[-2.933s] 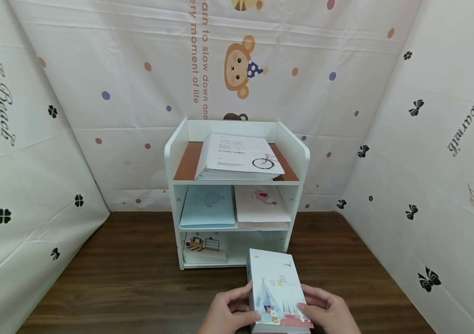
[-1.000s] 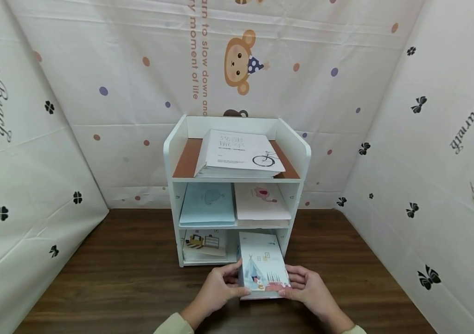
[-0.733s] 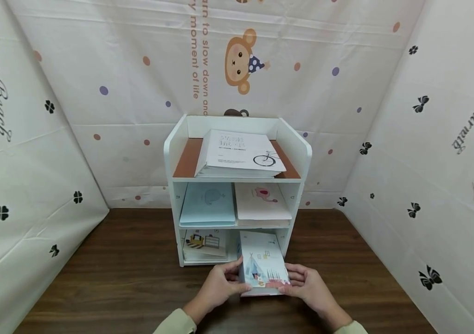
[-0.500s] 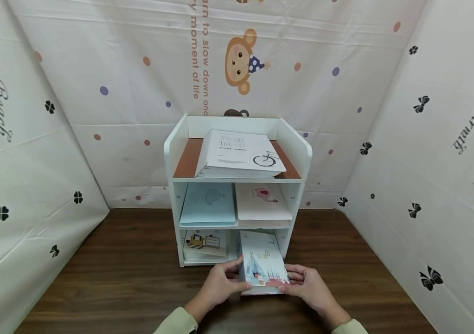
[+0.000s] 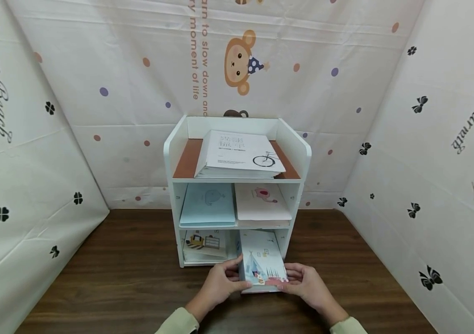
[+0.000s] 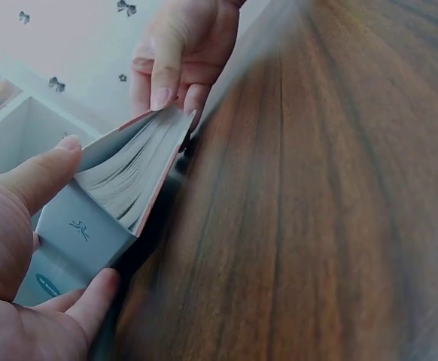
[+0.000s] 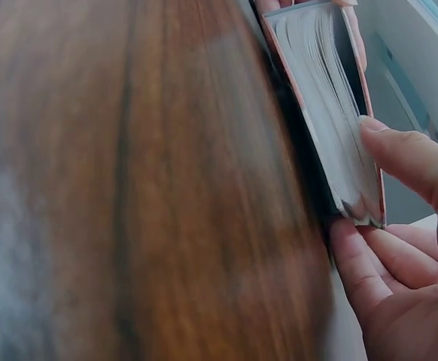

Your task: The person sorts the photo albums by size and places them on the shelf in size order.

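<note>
A thick hardcover book (image 5: 261, 257) with a blue tent on its pale cover lies partway inside the right half of the bottom compartment of a white shelf (image 5: 304, 160); its near end sticks out in front. My left hand (image 5: 219, 283) grips its left near corner, thumb on top by the spine. At the right near corner my right hand (image 5: 307, 285) holds it the same way, thumb above and fingers underneath and beside it. The left wrist view shows the book's page edges (image 6: 132, 169) facing me, pages slightly fanned. Both hands flank the near end in the right wrist view.
Left of the book sits an excavator-print book (image 5: 204, 243). Blue notebooks (image 5: 207, 208) and pink notebooks (image 5: 262, 206) fill the middle shelf. White books with a bicycle print (image 5: 241, 150) lie on top. Printed cloth walls (image 5: 128, 102) surround the wooden table (image 5: 116, 278).
The book has gone from in front of the shelf, forward and left, into the bottom compartment, both hands holding it throughout. Over the last half second it slides slightly deeper.
</note>
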`<move>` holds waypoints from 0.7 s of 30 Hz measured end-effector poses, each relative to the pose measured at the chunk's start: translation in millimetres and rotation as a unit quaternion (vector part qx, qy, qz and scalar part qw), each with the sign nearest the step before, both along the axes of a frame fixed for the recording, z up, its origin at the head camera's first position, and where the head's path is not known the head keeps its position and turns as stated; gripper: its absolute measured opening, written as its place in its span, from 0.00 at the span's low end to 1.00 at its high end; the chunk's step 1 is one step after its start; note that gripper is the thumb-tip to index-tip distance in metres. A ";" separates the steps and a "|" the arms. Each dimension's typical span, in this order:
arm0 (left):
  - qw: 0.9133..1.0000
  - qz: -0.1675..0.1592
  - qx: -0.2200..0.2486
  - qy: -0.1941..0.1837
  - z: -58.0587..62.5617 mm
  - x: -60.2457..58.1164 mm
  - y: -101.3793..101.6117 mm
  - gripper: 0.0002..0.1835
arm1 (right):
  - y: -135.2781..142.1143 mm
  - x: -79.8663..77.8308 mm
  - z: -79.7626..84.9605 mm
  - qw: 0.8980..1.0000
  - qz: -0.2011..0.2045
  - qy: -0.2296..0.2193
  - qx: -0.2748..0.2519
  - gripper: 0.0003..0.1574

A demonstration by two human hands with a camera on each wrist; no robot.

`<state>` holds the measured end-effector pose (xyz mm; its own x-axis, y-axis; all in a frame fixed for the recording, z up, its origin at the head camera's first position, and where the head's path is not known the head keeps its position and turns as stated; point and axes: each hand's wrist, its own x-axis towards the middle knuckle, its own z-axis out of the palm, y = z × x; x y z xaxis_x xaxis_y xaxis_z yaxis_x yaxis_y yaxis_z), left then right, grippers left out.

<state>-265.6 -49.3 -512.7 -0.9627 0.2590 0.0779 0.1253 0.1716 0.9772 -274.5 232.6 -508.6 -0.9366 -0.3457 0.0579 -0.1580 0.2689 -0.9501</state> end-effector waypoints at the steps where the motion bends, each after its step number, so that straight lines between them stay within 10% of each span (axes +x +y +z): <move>1: 1.000 0.003 -0.001 0.002 -0.3 0.0 0.3 0.41 | -0.1 -0.4 -0.5 1.000 -0.001 0.003 -0.001 0.42; 21: 0.997 0.056 -0.021 0.053 -1.5 -8.5 4.4 0.32 | 1.6 -16.1 -1.7 0.995 -0.062 0.035 0.067 0.34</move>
